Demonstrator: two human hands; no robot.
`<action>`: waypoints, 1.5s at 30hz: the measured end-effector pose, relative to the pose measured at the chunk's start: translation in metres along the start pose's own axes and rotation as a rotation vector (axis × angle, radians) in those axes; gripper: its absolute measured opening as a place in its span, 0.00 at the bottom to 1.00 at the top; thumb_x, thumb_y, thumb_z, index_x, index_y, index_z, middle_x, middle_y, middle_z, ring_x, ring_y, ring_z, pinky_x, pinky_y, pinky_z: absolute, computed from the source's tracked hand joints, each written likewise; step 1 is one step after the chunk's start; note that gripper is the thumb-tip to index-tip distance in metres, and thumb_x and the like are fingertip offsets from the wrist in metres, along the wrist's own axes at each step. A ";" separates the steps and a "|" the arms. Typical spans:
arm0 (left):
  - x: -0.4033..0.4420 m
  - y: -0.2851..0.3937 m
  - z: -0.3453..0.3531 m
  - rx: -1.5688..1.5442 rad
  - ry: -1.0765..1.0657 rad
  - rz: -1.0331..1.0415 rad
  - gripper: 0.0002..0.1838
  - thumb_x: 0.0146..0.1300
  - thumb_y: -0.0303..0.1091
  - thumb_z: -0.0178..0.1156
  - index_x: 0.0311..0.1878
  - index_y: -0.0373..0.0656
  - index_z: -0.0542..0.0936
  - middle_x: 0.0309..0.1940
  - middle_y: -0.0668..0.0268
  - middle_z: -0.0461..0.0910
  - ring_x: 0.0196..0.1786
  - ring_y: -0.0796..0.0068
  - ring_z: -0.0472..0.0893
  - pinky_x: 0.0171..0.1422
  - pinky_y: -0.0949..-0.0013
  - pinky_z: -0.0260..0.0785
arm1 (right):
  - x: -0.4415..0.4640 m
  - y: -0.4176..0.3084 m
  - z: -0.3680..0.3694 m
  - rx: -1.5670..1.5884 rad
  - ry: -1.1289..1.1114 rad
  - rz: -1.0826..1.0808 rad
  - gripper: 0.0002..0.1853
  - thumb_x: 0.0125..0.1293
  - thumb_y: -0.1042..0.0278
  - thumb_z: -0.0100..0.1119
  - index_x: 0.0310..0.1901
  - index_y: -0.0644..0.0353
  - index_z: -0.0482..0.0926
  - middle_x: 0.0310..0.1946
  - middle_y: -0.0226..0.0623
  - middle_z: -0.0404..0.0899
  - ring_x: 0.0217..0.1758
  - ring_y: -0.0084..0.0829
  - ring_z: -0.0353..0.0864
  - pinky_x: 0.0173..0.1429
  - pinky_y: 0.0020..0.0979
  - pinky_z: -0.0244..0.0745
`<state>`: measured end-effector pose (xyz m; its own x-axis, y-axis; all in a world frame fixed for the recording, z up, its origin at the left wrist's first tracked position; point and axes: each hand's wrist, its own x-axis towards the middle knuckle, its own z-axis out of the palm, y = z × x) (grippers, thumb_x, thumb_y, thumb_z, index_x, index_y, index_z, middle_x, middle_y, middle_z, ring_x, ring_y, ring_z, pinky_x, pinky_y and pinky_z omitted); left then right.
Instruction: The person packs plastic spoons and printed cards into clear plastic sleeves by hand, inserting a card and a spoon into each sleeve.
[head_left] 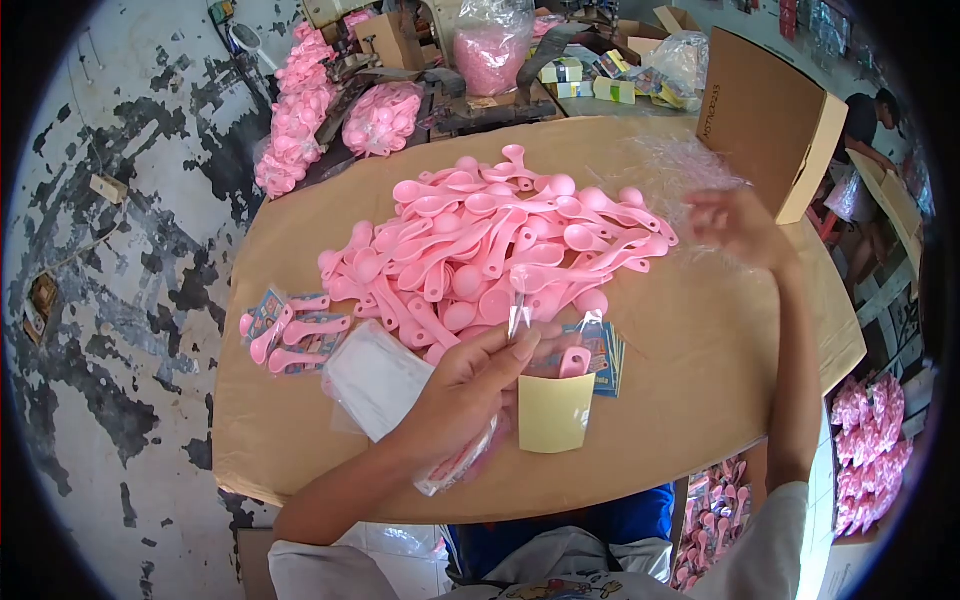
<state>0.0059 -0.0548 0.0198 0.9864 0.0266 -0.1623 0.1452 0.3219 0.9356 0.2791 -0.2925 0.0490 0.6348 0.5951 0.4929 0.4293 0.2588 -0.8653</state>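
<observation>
My left hand (485, 370) is closed on a clear plastic bag that holds a yellow card (555, 415) and a pink spoon (574, 362). More clear packaging shows under that palm. My right hand (735, 225) is raised at the right, fingers apart, over thin clear plastic strips (690, 165). A large heap of pink spoons (480, 235) lies in front of my left hand. Printed cards (610, 360) lie partly behind the bag. A stack of clear bags (378, 375) rests beside my left wrist, and packed spoons (295, 333) lie further left.
The brown-covered table (700, 400) has a cardboard box (760, 115) at its back right. Bundles of pink spoons (298, 110) and a bag of pink items (492, 50) stand at the back. Another person (870, 130) is at the far right. Packed spoons (715, 515) sit below the front edge.
</observation>
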 end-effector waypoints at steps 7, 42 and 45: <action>0.001 -0.001 -0.003 -0.082 0.053 0.053 0.20 0.77 0.35 0.43 0.65 0.33 0.69 0.60 0.54 0.74 0.57 0.66 0.79 0.60 0.64 0.75 | -0.015 -0.007 0.047 -0.560 0.119 -0.116 0.13 0.61 0.79 0.55 0.47 0.63 0.82 0.35 0.32 0.84 0.38 0.22 0.79 0.41 0.27 0.74; 0.006 0.004 -0.036 0.440 -0.146 0.236 0.08 0.71 0.24 0.46 0.48 0.38 0.73 0.42 0.68 0.76 0.45 0.81 0.74 0.53 0.74 0.65 | -0.052 0.007 0.127 -0.298 -0.489 -0.379 0.22 0.48 0.81 0.62 0.45 0.47 0.88 0.29 0.31 0.83 0.35 0.32 0.76 0.44 0.32 0.73; 0.006 0.006 -0.038 0.567 -0.163 0.278 0.09 0.69 0.22 0.46 0.47 0.38 0.73 0.40 0.67 0.76 0.44 0.78 0.74 0.52 0.73 0.64 | -0.054 0.013 0.129 -0.275 -0.485 -0.411 0.22 0.45 0.80 0.63 0.43 0.46 0.89 0.27 0.29 0.82 0.35 0.33 0.74 0.43 0.33 0.73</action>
<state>0.0101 -0.0163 0.0124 0.9856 -0.1210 0.1178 -0.1430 -0.2268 0.9634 0.1675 -0.2236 -0.0005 0.0543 0.7793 0.6243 0.7612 0.3723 -0.5310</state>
